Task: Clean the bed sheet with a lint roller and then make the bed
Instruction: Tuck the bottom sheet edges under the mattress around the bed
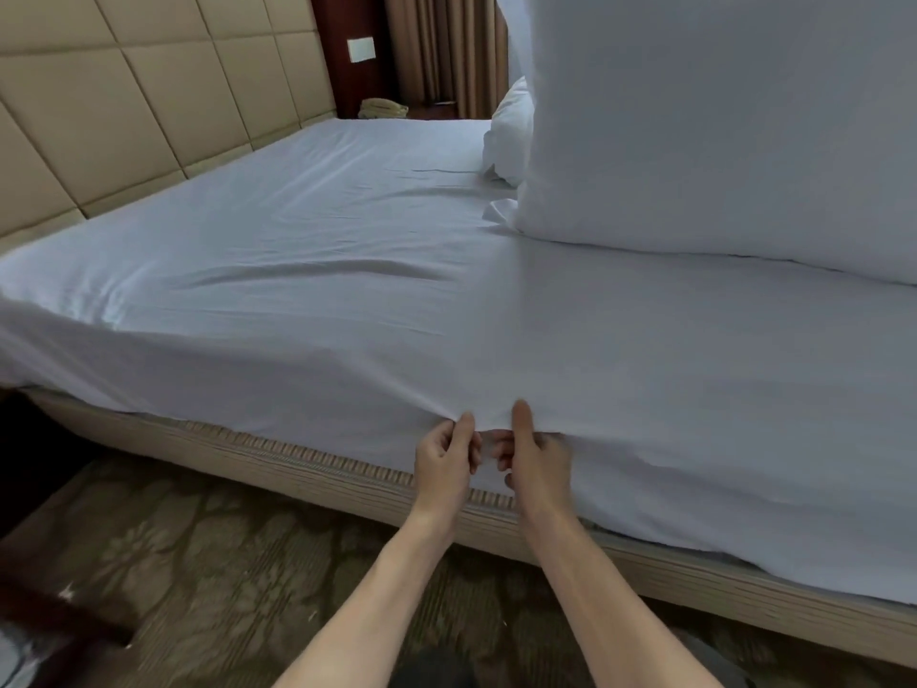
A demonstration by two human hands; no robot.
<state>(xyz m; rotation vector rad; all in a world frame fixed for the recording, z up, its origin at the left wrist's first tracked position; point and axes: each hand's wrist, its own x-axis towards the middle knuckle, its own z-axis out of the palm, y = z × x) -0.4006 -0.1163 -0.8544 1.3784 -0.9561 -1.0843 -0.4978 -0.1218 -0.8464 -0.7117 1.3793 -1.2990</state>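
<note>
White creased bed sheet (377,300) (edge between both hands)

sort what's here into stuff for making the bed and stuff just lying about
For the job: bed sheet; left hand and right hand, both pinching its near edge; duvet heaped at the right; pillow behind it.

Lying about: telephone beyond the far side; curtain; carpet.

Your left hand (444,456) and right hand (538,459): bare. Left forearm (382,588), right forearm (600,588): bare down to frame edge. Dark clothing (431,670) between them, kind unclear.
</note>
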